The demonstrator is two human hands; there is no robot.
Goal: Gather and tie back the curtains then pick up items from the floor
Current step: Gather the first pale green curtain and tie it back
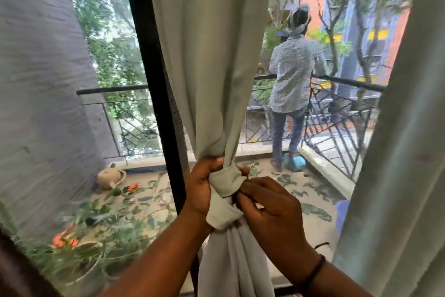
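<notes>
A home: pale curtains [212, 56] hang at a black-framed balcony door [154, 80]; beyond that door, a railing [349, 82], leaf-strewn floor [301, 190] and watering can [110, 177].

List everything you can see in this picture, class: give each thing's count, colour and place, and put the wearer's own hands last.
middle curtain: one, pale grey-green, centre, gathered
tie band: one, same pale cloth, wrapped around the gather
right curtain: one, pale, right edge
door frame: one, black, left of centre
railing: one, black, balcony edge
person: one, checked shirt, at the railing
watering can: one, beige, balcony floor, left
left hand: gripping band
right hand: pinching band, black wristband
</notes>
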